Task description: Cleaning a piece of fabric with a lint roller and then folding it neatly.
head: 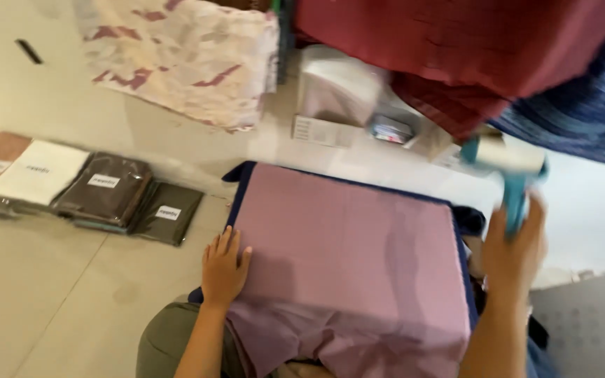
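Landmark: pink cloth, lying flat over a dark blue pad, front edge draped toward the person's lap.

Left hand: flat, palm down, fingers spread a little, pressing the pink cloth's near-left edge. Holds nothing.

Right hand: at the pink cloth's right edge, closed around the teal handle of a steam iron. The iron's white head sits just past the cloth's far-right corner, raised off the cloth. Blurred, so detail is poor.

Left of the pink cloth: a row of packed garments in clear bags on the floor, colours tan, white, brown, dark olive.

Beyond the pink cloth's far edge: white box, small items beside it too blurred to tell.

Far left of that: floral fabric, cream with red-brown pattern. Far right: red cloth hanging over, blue striped cloth next to it.
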